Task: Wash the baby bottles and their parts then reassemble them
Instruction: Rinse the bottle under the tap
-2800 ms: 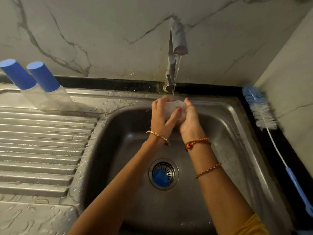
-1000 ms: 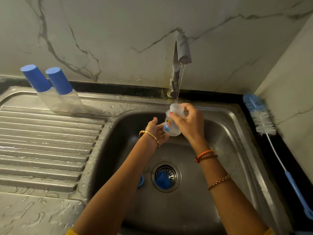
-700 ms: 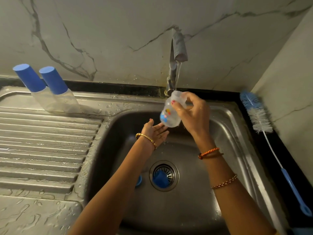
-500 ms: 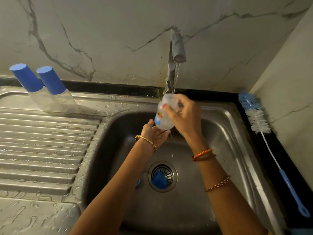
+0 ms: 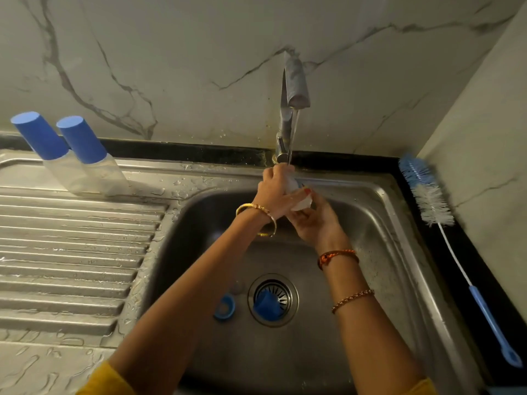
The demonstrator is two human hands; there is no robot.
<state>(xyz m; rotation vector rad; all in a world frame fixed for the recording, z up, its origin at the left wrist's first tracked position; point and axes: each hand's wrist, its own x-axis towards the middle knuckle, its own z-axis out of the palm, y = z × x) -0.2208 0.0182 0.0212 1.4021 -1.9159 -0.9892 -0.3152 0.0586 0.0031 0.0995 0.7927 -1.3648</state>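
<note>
Marble-veined wall backs a steel sink [image 5: 399,212] where both hands hold a small clear plastic baby bottle [image 5: 299,195] under the tap [image 5: 296,84]. Left hand [image 5: 275,192] wraps its upper body; right hand [image 5: 315,223] curls round its base. Likely light, stiff and wet-slick, so grip the body.

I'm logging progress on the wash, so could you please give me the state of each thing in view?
tap: running, thin stream.
clear bottle: uncapped, under the stream, gripped by left hand and right hand.
two capped bottles: assembled, standing on the wet draining board.
blue cap: lying on the sink drain.
blue ring: loose beside the drain.
bottle brush: idle on the counter.
</note>
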